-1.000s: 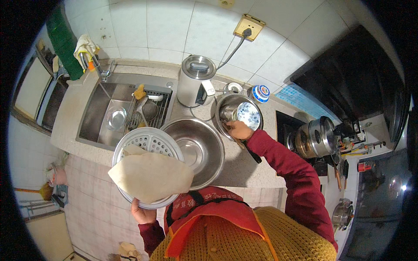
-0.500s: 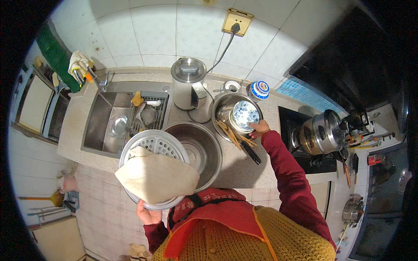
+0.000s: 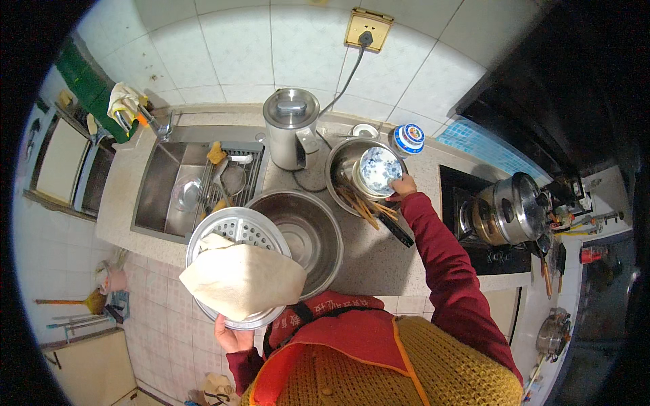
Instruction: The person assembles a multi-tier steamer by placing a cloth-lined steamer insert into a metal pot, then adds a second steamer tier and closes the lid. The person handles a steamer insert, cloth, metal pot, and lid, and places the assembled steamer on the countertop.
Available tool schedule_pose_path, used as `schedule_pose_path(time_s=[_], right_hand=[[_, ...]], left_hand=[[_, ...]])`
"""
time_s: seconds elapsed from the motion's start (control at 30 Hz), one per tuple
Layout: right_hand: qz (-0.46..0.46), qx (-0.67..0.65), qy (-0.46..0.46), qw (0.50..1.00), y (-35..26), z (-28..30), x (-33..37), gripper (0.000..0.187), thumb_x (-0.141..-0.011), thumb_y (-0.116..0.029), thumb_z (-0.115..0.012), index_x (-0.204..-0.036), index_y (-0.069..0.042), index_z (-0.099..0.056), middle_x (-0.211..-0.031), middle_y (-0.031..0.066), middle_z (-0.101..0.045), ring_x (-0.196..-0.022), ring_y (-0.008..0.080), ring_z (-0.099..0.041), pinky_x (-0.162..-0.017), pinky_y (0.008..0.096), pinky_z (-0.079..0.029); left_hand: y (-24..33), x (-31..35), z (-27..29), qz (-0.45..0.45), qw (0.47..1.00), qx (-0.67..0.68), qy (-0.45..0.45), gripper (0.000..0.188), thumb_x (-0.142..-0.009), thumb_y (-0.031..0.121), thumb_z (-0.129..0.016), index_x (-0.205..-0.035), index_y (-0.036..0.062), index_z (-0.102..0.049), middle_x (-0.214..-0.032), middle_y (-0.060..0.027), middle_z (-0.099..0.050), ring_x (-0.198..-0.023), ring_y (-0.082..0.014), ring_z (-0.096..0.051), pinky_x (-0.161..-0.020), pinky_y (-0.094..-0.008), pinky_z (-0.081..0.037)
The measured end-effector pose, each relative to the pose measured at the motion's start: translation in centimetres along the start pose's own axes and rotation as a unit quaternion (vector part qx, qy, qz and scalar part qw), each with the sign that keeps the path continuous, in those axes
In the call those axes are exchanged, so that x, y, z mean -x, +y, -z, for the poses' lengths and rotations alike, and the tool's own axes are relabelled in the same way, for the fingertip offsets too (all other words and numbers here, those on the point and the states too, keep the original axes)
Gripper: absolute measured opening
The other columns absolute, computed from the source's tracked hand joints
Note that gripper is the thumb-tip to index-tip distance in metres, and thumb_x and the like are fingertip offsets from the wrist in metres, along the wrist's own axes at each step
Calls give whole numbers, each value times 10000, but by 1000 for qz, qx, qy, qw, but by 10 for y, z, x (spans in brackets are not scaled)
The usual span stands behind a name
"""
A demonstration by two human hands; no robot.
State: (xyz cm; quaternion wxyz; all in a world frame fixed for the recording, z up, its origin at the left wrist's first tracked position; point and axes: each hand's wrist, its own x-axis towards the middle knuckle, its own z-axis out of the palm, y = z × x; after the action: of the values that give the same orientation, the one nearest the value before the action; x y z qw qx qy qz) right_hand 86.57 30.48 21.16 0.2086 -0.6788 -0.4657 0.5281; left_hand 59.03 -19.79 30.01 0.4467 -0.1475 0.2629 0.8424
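My left hand (image 3: 233,333) grips the near rim of a perforated metal steamer tray (image 3: 254,227), its fingers partly hidden beneath. A folded cream steamer cloth (image 3: 244,279) lies across the tray. Under the tray's right side is a wide, deep steel pot (image 3: 321,237). Off to the right, my right hand (image 3: 403,186) is closed on the edge of a white bowl with blue flowers (image 3: 379,168). That bowl sits with others in a steel basin (image 3: 340,162). Wooden chopsticks (image 3: 359,207) and a black-handled utensil (image 3: 396,231) stick out over the basin's near rim.
An electric kettle (image 3: 287,135) stands behind the pot, its cord running to a wall socket. Left is a sink (image 3: 162,196) with a drain rack. A blue-and-white tub (image 3: 409,139) stands behind the basin. Farther right, a lidded pot (image 3: 504,210) sits on the stove.
The whole view has shifted slightly. Both hands keep their holds, the left on the steamer tray and the right on the bowl, with little movement.
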Motion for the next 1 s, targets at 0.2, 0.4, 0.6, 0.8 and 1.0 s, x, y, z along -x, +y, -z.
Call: schedule_pose_path(time_s=[0.2, 0.4, 0.6, 0.8, 1.0], right_hand=[[5, -48, -8, 999, -3, -7, 1, 305, -740, -121, -651, -973, 62, -577, -761, 132, -635, -505, 204, -592, -404, 316, -455], [-13, -21, -49, 999, -15, -6, 5, 274, -783, -217, -644, -982, -43, -574, -856, 80, -650, -578, 187, -584, -642, 392, -478], [57, -45, -30, 997, -3, -13, -1, 234, -780, -147, -633, -959, 0, -603, -752, 86, -636, -513, 143, -559, -431, 282, -416], [105, 28, -58, 992, 5, -7, -23, 246, -765, -165, -648, -936, 10, -620, -792, 110, -639, -571, 161, -587, -450, 275, -440], [289, 212, 89, 929, -21, 3, 12, 504, -746, -350, -665, -1077, 18, -572, -986, 218, -630, -955, 371, -585, -839, 412, -441]], left_hand=[[-4, 2, 4, -23, 1000, -8, 17, 462, -833, 187, -502, -1253, -2, -459, -1261, -141, -515, -1152, -292, -496, -984, -490, -377], [-5, 5, 3, -30, 999, -4, 22, 450, -829, 182, -502, -1240, 0, -475, -1246, -137, -529, -1142, -291, -506, -985, -491, -375], [-5, 5, -2, -28, 999, -12, 34, 464, -802, 171, -522, -1230, -2, -481, -1245, -138, -529, -1141, -291, -505, -976, -485, -389], [-2, 2, 8, -52, 997, -28, 50, 558, -656, 56, -544, -1206, -15, -486, -1203, -143, -546, -1123, -299, -510, -992, -467, -385], [6, 2, 10, -64, 995, -66, 44, 594, -623, 18, -527, -1211, -44, -473, -1207, -166, -536, -1141, -311, -492, -1008, -445, -373]])
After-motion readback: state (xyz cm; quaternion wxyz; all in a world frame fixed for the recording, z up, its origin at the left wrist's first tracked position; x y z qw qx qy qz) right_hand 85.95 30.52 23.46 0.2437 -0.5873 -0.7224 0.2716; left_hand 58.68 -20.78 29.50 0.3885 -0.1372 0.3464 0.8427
